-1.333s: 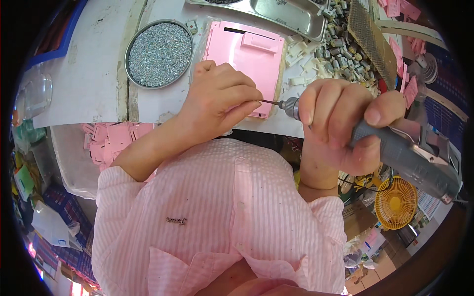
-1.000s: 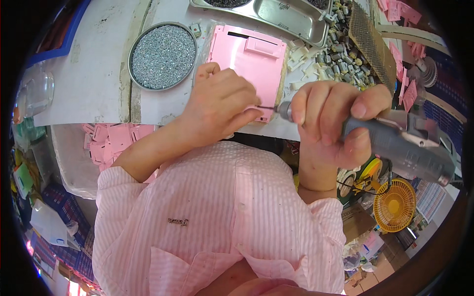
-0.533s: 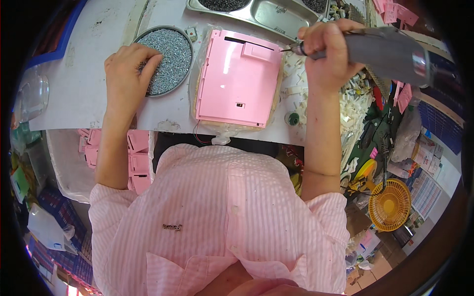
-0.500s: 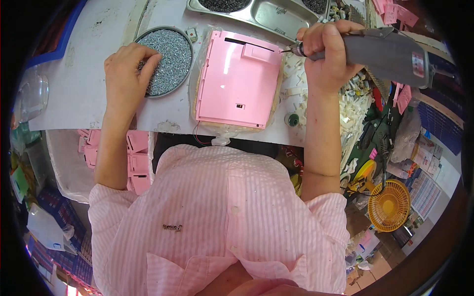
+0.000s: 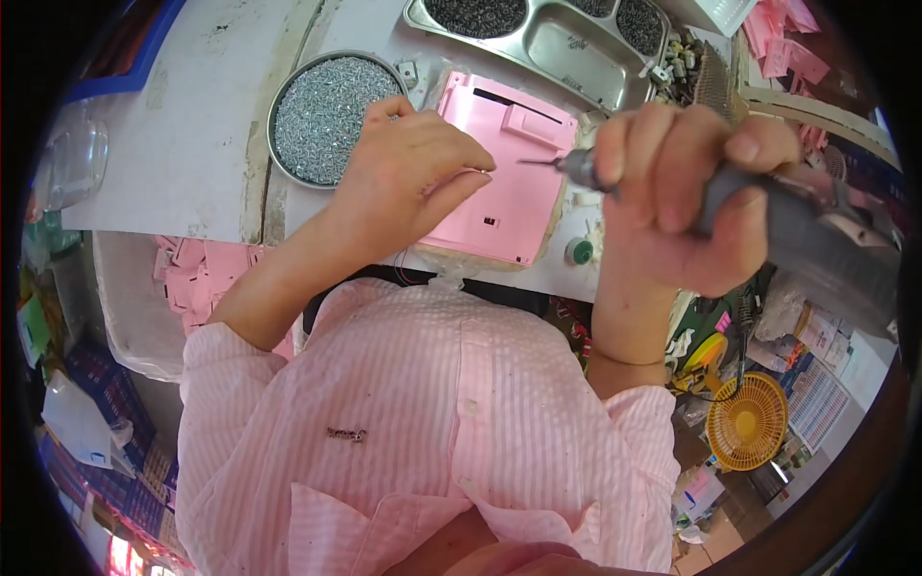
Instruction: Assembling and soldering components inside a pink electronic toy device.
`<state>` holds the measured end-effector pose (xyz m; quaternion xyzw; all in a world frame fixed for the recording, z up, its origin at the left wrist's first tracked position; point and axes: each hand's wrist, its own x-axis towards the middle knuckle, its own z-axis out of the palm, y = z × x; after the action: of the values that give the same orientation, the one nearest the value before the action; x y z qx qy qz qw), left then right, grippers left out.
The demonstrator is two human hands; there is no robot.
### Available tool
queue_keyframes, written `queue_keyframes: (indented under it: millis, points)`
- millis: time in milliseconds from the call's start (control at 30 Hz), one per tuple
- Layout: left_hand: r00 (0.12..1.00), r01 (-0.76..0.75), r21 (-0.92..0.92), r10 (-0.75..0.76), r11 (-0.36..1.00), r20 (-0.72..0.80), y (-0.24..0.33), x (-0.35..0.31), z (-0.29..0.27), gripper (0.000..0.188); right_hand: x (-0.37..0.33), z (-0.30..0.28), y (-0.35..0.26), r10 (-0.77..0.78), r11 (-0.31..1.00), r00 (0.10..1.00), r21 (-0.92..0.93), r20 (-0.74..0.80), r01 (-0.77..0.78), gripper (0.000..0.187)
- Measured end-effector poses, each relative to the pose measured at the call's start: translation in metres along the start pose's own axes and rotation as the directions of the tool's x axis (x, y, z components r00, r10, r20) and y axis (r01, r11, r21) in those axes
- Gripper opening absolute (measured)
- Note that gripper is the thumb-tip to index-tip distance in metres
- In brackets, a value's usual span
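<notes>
My left hand (image 5: 399, 178) is closed in a pinch above the left side of a pink plastic housing panel (image 5: 519, 204). A tiny shiny screw shows at its fingertips, mostly hidden by them. In my right hand (image 5: 672, 182) is a dark grey electric screwdriver (image 5: 821, 254), blurred by motion. Its thin bit points left at the pinched fingertips, a short gap away, over the panel. The panel lies flat on a plastic-wrapped pad. To the left, a round metal dish (image 5: 273, 139) holds many small silver screws (image 5: 327, 115), partly behind my left hand.
A steel compartment tray (image 5: 567, 67) with dark screws stands at the back. A small green-topped container (image 5: 579, 252) sits right of the panel. Below the table's left edge, a white-lined bin (image 5: 134, 317) holds pink parts. A yellow fan (image 5: 747, 420) stands lower right.
My left hand has left the screw dish and moved right over the panel, fingers pinched. My right hand has brought the screwdriver nearer and lower, its bit now over the panel. The view has shifted slightly.
</notes>
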<state>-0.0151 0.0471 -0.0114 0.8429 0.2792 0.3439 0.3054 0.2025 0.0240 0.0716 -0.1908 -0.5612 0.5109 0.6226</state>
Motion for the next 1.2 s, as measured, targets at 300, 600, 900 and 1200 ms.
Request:
queue_keyframes:
  millis: [300,600,900,1200]
  points:
    - [0.999,0.026,-0.002,-0.026,1.0,-0.045,-0.004,-0.007,-0.003,0.013,0.002,0.031,0.026,0.033,0.999,0.999,0.03,-0.025,-0.032,0.027]
    - [0.976,0.184,0.546,-0.218,0.817,-0.003,-0.047,-0.032,-0.051,0.01,0.039,-0.005,0.081,-0.083,0.99,0.993,-0.124,-0.088,0.072,0.018]
    - [0.966,0.232,0.473,-0.143,0.85,-0.215,-0.061,-0.028,-0.052,0.012,0.036,-0.007,0.115,-0.025,0.992,0.996,-0.128,-0.087,0.014,0.014]
    - [0.992,0.032,0.298,0.005,0.954,-0.124,-0.031,-0.013,-0.033,0.013,0.044,0.025,0.059,0.019,1.0,0.999,-0.011,0.05,-0.018,0.015]
